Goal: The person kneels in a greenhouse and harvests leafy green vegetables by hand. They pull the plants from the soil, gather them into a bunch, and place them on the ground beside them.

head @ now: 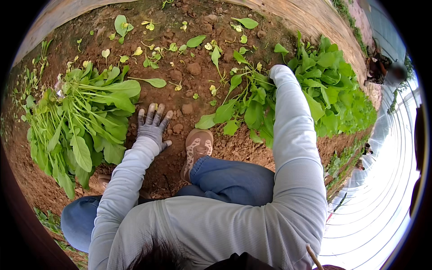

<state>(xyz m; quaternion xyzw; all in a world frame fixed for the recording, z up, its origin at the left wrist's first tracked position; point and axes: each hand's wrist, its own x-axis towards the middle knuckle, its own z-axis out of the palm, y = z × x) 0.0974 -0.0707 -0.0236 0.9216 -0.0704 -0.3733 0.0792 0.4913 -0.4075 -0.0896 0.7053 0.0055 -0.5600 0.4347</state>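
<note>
My left hand (152,124), in a grey glove with worn fingertips, is palm down over the bare soil with its fingers spread and nothing in it. Just left of it lies a large pile of cut leafy greens (81,125), with pale stems and broad leaves. My right arm reaches out to a standing row of leafy greens (332,81). The sleeve cuff and leaves hide nearly all of my right hand, so its grip does not show. Several leafy plants (251,101) lean or lie on the soil beside the right cuff.
Loose leaves and yellowed seedlings (152,57) are scattered over the clumpy soil (192,81). My shoe (198,148) stands between both hands. Pale sheeting (270,10) borders the bed's far side. At far right are another person (381,67) and a plastic-covered greenhouse wall (381,195).
</note>
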